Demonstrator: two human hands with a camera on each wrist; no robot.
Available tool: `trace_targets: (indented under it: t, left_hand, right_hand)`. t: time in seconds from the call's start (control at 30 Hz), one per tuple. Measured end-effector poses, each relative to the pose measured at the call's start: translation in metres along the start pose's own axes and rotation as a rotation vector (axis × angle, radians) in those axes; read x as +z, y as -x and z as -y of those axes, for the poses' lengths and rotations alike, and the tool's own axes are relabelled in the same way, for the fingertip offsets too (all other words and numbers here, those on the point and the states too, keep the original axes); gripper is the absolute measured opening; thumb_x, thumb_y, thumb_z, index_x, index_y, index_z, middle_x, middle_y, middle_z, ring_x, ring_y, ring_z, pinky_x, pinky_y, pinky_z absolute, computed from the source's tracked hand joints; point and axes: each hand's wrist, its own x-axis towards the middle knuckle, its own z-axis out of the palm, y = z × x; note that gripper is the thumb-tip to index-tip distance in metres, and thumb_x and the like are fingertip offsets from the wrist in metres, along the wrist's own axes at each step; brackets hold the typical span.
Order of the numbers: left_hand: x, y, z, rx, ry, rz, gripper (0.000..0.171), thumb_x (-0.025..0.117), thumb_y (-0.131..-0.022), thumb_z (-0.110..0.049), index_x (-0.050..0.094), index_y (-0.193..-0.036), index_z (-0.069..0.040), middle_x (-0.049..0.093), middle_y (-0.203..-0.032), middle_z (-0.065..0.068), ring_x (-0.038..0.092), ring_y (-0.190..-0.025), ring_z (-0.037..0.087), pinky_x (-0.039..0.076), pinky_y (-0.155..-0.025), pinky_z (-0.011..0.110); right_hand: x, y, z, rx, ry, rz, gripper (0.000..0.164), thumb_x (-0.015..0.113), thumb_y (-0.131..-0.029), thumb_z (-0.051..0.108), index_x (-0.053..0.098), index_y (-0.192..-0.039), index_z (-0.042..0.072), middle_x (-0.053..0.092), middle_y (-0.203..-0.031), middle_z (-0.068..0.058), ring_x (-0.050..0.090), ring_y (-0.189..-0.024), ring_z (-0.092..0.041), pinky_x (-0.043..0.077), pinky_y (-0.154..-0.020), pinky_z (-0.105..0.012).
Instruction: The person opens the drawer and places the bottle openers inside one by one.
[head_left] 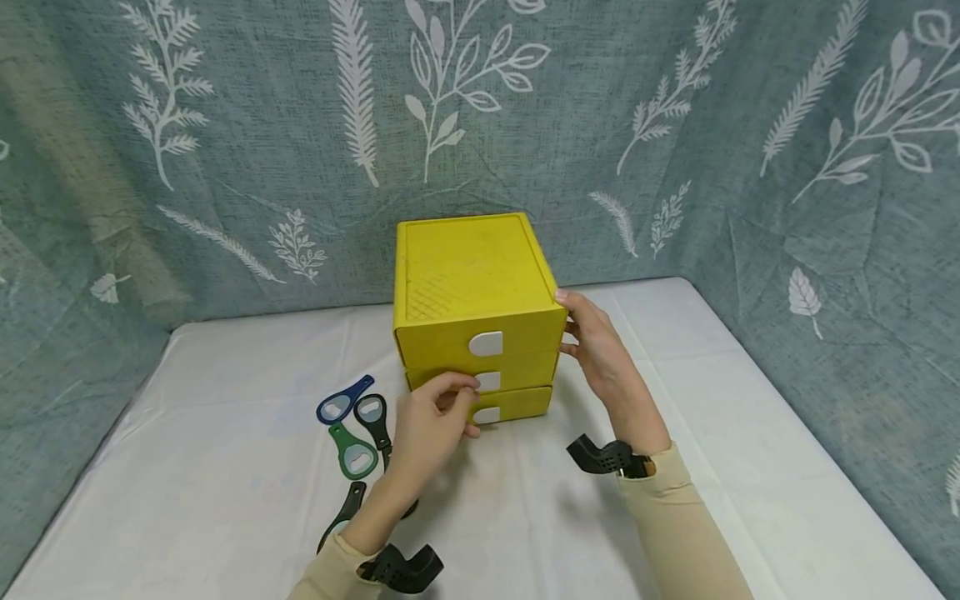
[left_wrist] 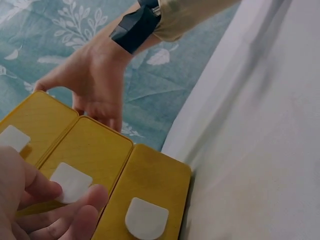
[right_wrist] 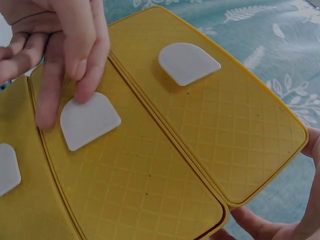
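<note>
- At the middle of the white table (head_left: 225, 467), close to the back edge, stands the yellow drawer box (head_left: 468, 275), three drawers stacked, each with a white tab handle.
- Your left hand (head_left: 435, 417) is at the middle drawer's tab (head_left: 487, 381): the fingertips (right_wrist: 85, 85) curl onto its edge, touching it, though the tab is not clearly pinched.
- Your right hand (head_left: 600, 350) steadies the box from its right side, fingers fairly straight and pressed flat against the wall, thumb near the top front corner.
- The top drawer's tab (head_left: 486, 342) and the bottom drawer's tab (head_left: 487, 414) are untouched.
- Left of the box, just beside your left forearm, lie bottle openers: a blue one (head_left: 343, 402), a green one (head_left: 352, 452) and a black one (head_left: 373, 417), overlapping loosely.
- Behind the table hangs a teal curtain (head_left: 262, 125) printed with white leaves.
</note>
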Motion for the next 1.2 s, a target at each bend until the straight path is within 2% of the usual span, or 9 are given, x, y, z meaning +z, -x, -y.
trace_targets:
  t: [0.27, 0.43, 0.67, 0.73, 0.8, 0.9, 1.0, 1.1, 1.2]
  left_hand:
    - [-0.001, 0.000, 0.004, 0.017, 0.064, -0.025, 0.015, 0.057, -0.098, -0.007, 0.072, -0.099, -0.006, 0.073, -0.088, 0.010, 0.066, -0.052, 0.023, 0.056, -0.051, 0.036]
    - [-0.001, 0.000, 0.005, 0.015, 0.082, -0.055, 0.015, 0.056, -0.099, -0.005, 0.070, -0.101, -0.007, 0.073, -0.084, 0.010, 0.066, -0.051, 0.027, 0.056, -0.051, 0.034]
    - [0.002, -0.001, 0.007, 0.110, -0.072, -0.078, 0.012, 0.062, -0.098, -0.012, 0.073, -0.103, -0.013, 0.070, -0.071, 0.004, 0.066, -0.051, 0.023, 0.045, -0.041, 0.028]
    - [0.002, -0.001, 0.007, 0.126, -0.083, -0.079, 0.011, 0.065, -0.096, -0.012, 0.073, -0.103, -0.014, 0.069, -0.070, 0.004, 0.066, -0.052, 0.023, 0.045, -0.042, 0.027]
    - [0.001, -0.001, 0.007, 0.117, -0.037, -0.068, 0.011, 0.067, -0.095, -0.009, 0.074, -0.104, -0.011, 0.071, -0.076, 0.007, 0.067, -0.054, 0.026, 0.049, -0.047, 0.026]
    - [-0.003, 0.002, -0.008, 0.084, 0.040, -0.041, 0.014, 0.068, -0.092, -0.001, 0.073, -0.105, -0.002, 0.072, -0.084, 0.015, 0.067, -0.057, 0.034, 0.054, -0.053, 0.027]
    - [-0.005, 0.003, -0.017, 0.038, 0.095, -0.015, 0.016, 0.068, -0.090, 0.005, 0.070, -0.106, 0.006, 0.071, -0.089, 0.022, 0.066, -0.059, 0.040, 0.057, -0.054, 0.035]
    - [-0.003, 0.001, -0.005, 0.025, 0.127, -0.013, 0.016, 0.070, -0.090, 0.002, 0.071, -0.106, 0.004, 0.071, -0.090, 0.021, 0.067, -0.058, 0.038, 0.057, -0.055, 0.041]
    - [0.000, -0.003, 0.011, 0.024, 0.138, -0.026, 0.015, 0.071, -0.091, -0.003, 0.073, -0.106, -0.002, 0.073, -0.090, 0.015, 0.067, -0.055, 0.032, 0.057, -0.054, 0.038]
  right_hand:
    - [0.002, 0.000, 0.001, -0.008, 0.010, 0.008, 0.049, 0.055, -0.093, 0.045, 0.056, -0.124, 0.007, 0.053, -0.114, -0.009, 0.050, -0.105, -0.027, 0.039, -0.082, -0.042]
    - [0.003, 0.000, 0.001, -0.007, 0.013, 0.018, 0.049, 0.054, -0.094, 0.044, 0.055, -0.125, 0.006, 0.052, -0.115, -0.010, 0.049, -0.106, -0.028, 0.039, -0.083, -0.043]
    - [-0.001, 0.001, 0.002, -0.012, 0.012, 0.021, 0.050, 0.055, -0.094, 0.045, 0.055, -0.126, 0.007, 0.052, -0.116, -0.010, 0.049, -0.106, -0.029, 0.038, -0.084, -0.044]
    - [-0.001, 0.001, 0.003, -0.014, 0.009, 0.028, 0.049, 0.054, -0.094, 0.045, 0.055, -0.126, 0.007, 0.052, -0.117, -0.010, 0.049, -0.106, -0.029, 0.038, -0.084, -0.044]
    - [-0.001, 0.001, 0.002, -0.015, 0.009, 0.033, 0.048, 0.054, -0.094, 0.045, 0.055, -0.125, 0.008, 0.052, -0.117, -0.010, 0.049, -0.107, -0.030, 0.038, -0.085, -0.044]
    - [0.000, 0.001, 0.002, -0.018, 0.008, 0.038, 0.047, 0.054, -0.094, 0.044, 0.056, -0.124, 0.008, 0.052, -0.117, -0.010, 0.048, -0.108, -0.030, 0.038, -0.085, -0.045]
    - [0.001, 0.001, 0.001, -0.016, 0.012, 0.035, 0.046, 0.054, -0.095, 0.044, 0.057, -0.122, 0.008, 0.052, -0.116, -0.010, 0.048, -0.108, -0.030, 0.038, -0.084, -0.045]
    - [0.001, 0.000, 0.000, -0.013, 0.015, 0.032, 0.045, 0.054, -0.095, 0.044, 0.056, -0.122, 0.008, 0.052, -0.116, -0.010, 0.049, -0.107, -0.029, 0.038, -0.085, -0.044]
    - [0.000, 0.001, 0.001, -0.013, 0.016, 0.035, 0.044, 0.053, -0.095, 0.043, 0.056, -0.122, 0.008, 0.052, -0.116, -0.010, 0.049, -0.106, -0.029, 0.037, -0.085, -0.044]
